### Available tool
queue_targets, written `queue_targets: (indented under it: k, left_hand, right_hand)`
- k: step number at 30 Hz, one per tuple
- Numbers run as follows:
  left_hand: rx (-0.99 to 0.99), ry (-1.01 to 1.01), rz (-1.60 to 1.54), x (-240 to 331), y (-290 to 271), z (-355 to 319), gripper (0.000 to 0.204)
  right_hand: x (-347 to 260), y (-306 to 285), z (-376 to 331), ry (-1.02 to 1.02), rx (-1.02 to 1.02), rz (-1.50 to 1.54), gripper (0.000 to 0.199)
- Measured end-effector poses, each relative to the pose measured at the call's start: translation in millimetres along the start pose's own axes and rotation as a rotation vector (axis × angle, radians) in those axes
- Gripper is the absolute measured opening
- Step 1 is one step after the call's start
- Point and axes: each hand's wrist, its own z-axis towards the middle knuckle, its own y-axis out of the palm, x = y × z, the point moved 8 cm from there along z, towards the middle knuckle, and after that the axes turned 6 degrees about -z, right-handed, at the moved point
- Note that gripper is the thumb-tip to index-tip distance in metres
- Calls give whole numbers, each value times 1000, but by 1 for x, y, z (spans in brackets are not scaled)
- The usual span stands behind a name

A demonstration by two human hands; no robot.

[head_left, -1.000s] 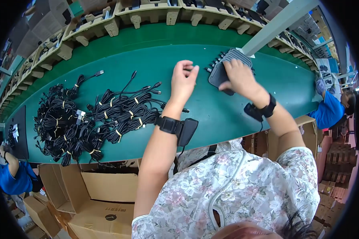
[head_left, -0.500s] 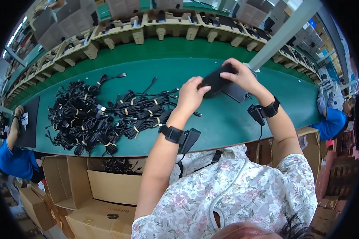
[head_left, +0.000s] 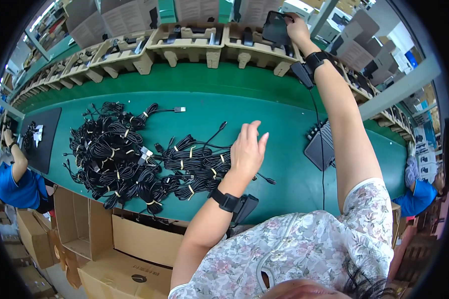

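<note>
1. At the far left, a co-worker in a blue shirt (head_left: pixel 16 185) is seen beside a dark mat (head_left: pixel 49 145), on which black cables and white pieces are laid.
2. Below the near edge of the green tabletop (head_left: pixel 279 119), an open cardboard box (head_left: pixel 74 217) is seen, with a second carton (head_left: pixel 129 276) just beside it.
3. On the left part of the tabletop, a tangled pile of coiled black cables (head_left: pixel 102 152) is spread, the coils bound with pale ties; one silver USB plug (head_left: pixel 180 109) is pointed to the right.
4. Beside the pile, touching it, a looser bunch of bound black cables (head_left: pixel 197 162) is laid.
5. Along the far side, a curved row of moulded-pulp trays (head_left: pixel 184 49) is ranged, with dark parts set in them.
6. At the right end of the bunch, the left hand (head_left: pixel 249 149) is held with nothing gripped, fingers loosely extended and thumb apart; whether the cables are touched cannot be told. A black wrist unit (head_left: pixel 228 201) is strapped behind it.
7. Farther right, a flat dark device (head_left: pixel 276 28) is grasped by its right edge in the right hand (head_left: pixel 298 31) and held tilted over one of the trays.
8. Nearer the body, a stack of dark ribbed devices (head_left: pixel 318 151) is placed on the tabletop, with connectors along one edge, beside a grey post (head_left: pixel 406 92).
9. At the far right, another person in blue (head_left: pixel 418 198) is seen.
</note>
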Motion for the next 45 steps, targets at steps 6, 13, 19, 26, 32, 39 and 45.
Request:
queue_targets:
  k: [6, 13, 19, 26, 32, 39, 45]
  left_hand:
    - [-2, 17, 50, -2, 1, 4, 28]
    - [-104, 59, 178, -2, 10, 2, 24]
    - [-105, 89, 254, -4, 11, -5, 20]
    - [72, 134, 80, -19, 18, -2, 22]
    - [-257, -13, -91, -17, 24, -1, 38]
    - [-414, -281, -1188, 7, 16, -3, 38]
    - [-197, -292, -1721, -38, 12, 5, 35]
  right_hand:
    - [17, 64, -6, -243, -19, -402, 29]
    - [-103, 30, -62, -664, 39, -491, 22]
    - [-295, 27, -237, -973, -567, 410, 16]
    - [-313, 57, -313, -1068, -1108, -18, 27]
    - [-266, 5, -274, -697, -1239, 370, 32]
    - [-183, -49, -247, 243, -1181, 1167, 20]
    - [-174, -75, -252, -310, -863, 604, 22]
